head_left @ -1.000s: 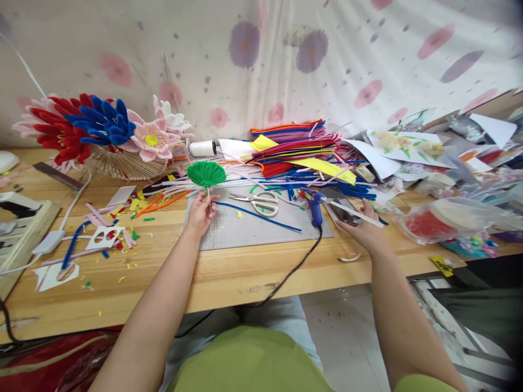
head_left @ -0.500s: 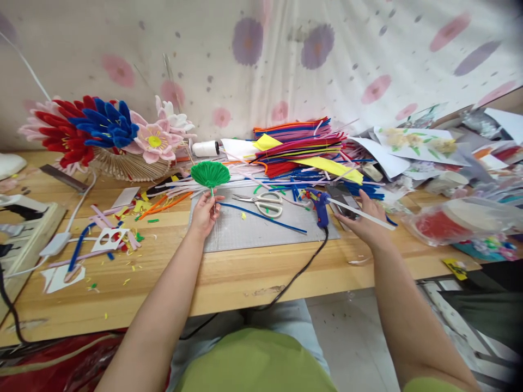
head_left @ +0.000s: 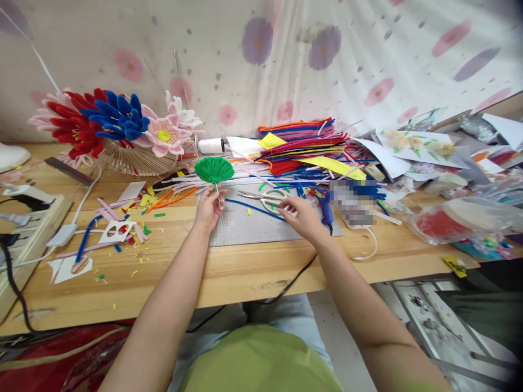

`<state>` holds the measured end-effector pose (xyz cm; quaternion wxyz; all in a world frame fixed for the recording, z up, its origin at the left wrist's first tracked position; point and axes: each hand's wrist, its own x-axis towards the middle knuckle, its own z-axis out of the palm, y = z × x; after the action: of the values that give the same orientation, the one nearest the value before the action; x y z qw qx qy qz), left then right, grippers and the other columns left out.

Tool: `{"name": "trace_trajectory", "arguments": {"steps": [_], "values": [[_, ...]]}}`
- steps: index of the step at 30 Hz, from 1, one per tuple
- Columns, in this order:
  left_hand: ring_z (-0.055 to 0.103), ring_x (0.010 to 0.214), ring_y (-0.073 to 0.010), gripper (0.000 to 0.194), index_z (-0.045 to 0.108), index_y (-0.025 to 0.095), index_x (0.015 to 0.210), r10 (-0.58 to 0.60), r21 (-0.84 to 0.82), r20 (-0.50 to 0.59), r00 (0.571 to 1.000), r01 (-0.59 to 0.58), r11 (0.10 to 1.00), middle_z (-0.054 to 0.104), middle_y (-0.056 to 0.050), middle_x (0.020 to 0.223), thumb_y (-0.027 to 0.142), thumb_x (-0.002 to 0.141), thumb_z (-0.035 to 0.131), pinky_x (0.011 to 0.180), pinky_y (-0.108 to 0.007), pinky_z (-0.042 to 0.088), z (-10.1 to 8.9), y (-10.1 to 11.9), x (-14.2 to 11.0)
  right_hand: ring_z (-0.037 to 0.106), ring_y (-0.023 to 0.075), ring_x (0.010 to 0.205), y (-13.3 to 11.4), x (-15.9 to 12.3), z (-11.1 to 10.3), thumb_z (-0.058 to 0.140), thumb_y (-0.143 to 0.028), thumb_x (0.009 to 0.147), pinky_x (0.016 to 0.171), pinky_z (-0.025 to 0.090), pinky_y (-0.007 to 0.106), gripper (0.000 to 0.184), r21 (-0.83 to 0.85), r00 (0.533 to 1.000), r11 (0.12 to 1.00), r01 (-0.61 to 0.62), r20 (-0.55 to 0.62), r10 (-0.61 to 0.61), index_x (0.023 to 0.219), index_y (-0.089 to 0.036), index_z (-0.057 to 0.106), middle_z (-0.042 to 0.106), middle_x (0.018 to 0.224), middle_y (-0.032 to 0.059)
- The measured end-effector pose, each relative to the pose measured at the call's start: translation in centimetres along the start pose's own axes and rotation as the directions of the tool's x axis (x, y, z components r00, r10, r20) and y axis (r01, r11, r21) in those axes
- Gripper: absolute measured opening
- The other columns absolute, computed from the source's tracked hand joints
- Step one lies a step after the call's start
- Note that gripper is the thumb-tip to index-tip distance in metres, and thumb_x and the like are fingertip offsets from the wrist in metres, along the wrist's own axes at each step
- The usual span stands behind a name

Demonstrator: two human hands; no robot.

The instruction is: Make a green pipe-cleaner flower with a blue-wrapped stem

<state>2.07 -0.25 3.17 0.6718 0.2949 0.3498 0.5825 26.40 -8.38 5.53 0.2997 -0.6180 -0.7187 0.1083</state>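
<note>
My left hand [head_left: 210, 208] pinches the thin wire stem of a green fan-shaped fuzzy leaf [head_left: 214, 170], held upright above the grey cutting mat [head_left: 245, 231]. My right hand [head_left: 301, 216] is at the handles of the scissors [head_left: 273, 200], its fingers curled on the near loop. The scissors lie on the mat, their blades pointing left. Under the right fingers runs a blue pipe cleaner [head_left: 253, 208]. Just right of that hand lies a blue glue gun [head_left: 326, 206], partly covered by the hand.
Bundled pipe cleaners [head_left: 304, 147] lie at the back. Fuzzy flowers [head_left: 118, 117] stand at the back left, above scraps [head_left: 122, 231]. A blurred-out device [head_left: 354, 204] with a white cable lies right of the glue gun. Plastic bags [head_left: 461, 220] crowd the right; a power strip [head_left: 35, 239] sits left.
My right hand has moved left from the phone-like device to the scissors' handles. My left hand still holds the green leaf. The whole view has shifted slightly.
</note>
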Motion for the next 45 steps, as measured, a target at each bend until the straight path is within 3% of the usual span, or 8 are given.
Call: {"name": "trace_trajectory", "arguments": {"steps": [6, 13, 25, 30, 34, 38, 41, 45], "values": [[0.043, 0.044, -0.0038, 0.020, 0.056, 0.016, 0.085, 0.005, -0.074, -0.060, 0.998, -0.009, 0.997, 0.062, -0.003, 0.070, 0.033, 0.082, 0.045, 0.031, -0.014, 0.021, -0.5, 0.4, 0.2, 0.052, 0.0169, 0.085, -5.2, 6.3, 6.4, 0.054, -0.029, 0.078, 0.078, 0.038, 0.030, 0.016, -0.003, 0.976, 0.990, 0.138, 0.170, -0.136, 0.091, -0.019, 0.059, 0.060, 0.091, 0.0053], [0.041, 0.043, -0.0019, 0.010, 0.056, 0.016, 0.084, 0.017, -0.028, -0.066, 0.998, -0.019, 0.999, 0.062, -0.001, 0.073, 0.016, 0.074, 0.057, 0.032, -0.012, 0.018, -0.9, 0.2, 0.3, 0.052, 0.0183, 0.084, -5.1, 8.2, 10.8, 0.051, -0.023, 0.079, 0.075, 0.037, 0.030, 0.009, -0.081, 0.983, 0.996, 0.029, 0.182, -0.014, 0.079, -0.017, 0.058, 0.059, 0.088, 0.0087], [0.042, 0.039, -0.0034, 0.024, 0.055, 0.014, 0.083, 0.045, 0.163, -0.060, 0.997, -0.034, 0.986, 0.061, -0.003, 0.067, 0.036, 0.076, 0.055, 0.030, -0.014, 0.018, 0.4, -0.9, -0.2, 0.047, 0.0102, 0.055, -3.8, 6.4, 7.6, 0.048, -0.033, 0.078, 0.055, 0.035, 0.022, 0.016, 0.355, 0.984, 0.934, -0.048, 0.178, -0.016, 0.078, -0.019, 0.057, 0.053, 0.059, -0.0034], [0.041, 0.039, -0.0029, 0.021, 0.054, 0.014, 0.081, 0.079, 0.288, -0.050, 0.996, -0.062, 0.956, 0.056, 0.001, 0.064, 0.030, 0.070, 0.063, 0.030, -0.014, 0.018, 0.7, -1.4, -0.5, 0.056, 0.0129, 0.072, -3.6, 5.9, 7.9, 0.052, -0.032, 0.077, 0.068, 0.042, 0.026, 0.019, 0.344, 0.977, 0.939, -0.012, 0.206, -0.062, 0.086, -0.018, 0.061, 0.065, 0.079, 0.0014], [0.034, 0.035, -0.0019, 0.016, 0.053, 0.016, 0.082, 0.082, 0.294, -0.091, 0.993, -0.052, 0.954, 0.045, 0.007, 0.054, 0.024, 0.070, 0.060, 0.030, -0.013, 0.015, 0.6, -1.2, -0.5, 0.057, 0.0154, 0.089, -2.3, 4.6, 4.3, 0.058, -0.037, 0.073, 0.078, 0.043, 0.028, 0.034, 0.302, 0.973, 0.953, 0.006, 0.219, -0.076, 0.101, -0.019, 0.059, 0.063, 0.103, 0.0054], [0.032, 0.035, -0.0018, 0.012, 0.054, 0.015, 0.081, 0.085, 0.247, -0.089, 0.992, -0.060, 0.967, 0.043, 0.007, 0.054, 0.023, 0.072, 0.055, 0.030, -0.013, 0.014, 0.7, -1.0, -0.5, 0.057, 0.0164, 0.068, 1.7, 1.9, -2.0, 0.049, -0.054, 0.074, 0.060, 0.042, 0.027, 0.037, 0.013, 0.880, 0.978, -0.207, 0.440, 0.180, 0.073, -0.019, 0.060, 0.063, 0.071, 0.0037], [0.034, 0.036, -0.0018, 0.009, 0.054, 0.014, 0.078, 0.104, 0.264, -0.104, 0.989, -0.073, 0.962, 0.046, 0.006, 0.056, 0.020, 0.072, 0.053, 0.030, -0.013, 0.016, 0.9, -1.1, -0.5, 0.056, 0.0211, 0.063, 5.4, 0.1, -5.5, 0.042, -0.064, 0.072, 0.054, 0.038, 0.030, 0.049, -0.430, 0.780, 0.782, -0.452, 0.236, 0.580, 0.058, -0.019, 0.055, 0.060, 0.063, 0.0074], [0.036, 0.037, -0.0018, 0.008, 0.055, 0.013, 0.077, 0.106, 0.284, -0.092, 0.990, -0.075, 0.956, 0.049, 0.005, 0.057, 0.019, 0.071, 0.055, 0.030, -0.013, 0.017, 1.0, -1.3, -0.6, 0.059, 0.0272, 0.074, 7.8, -0.7, -6.5, 0.037, -0.069, 0.071, 0.059, 0.040, 0.034, 0.055, -0.533, 0.758, 0.642, -0.552, -0.001, 0.652, 0.066, -0.018, 0.058, 0.063, 0.074, 0.0129]]}}
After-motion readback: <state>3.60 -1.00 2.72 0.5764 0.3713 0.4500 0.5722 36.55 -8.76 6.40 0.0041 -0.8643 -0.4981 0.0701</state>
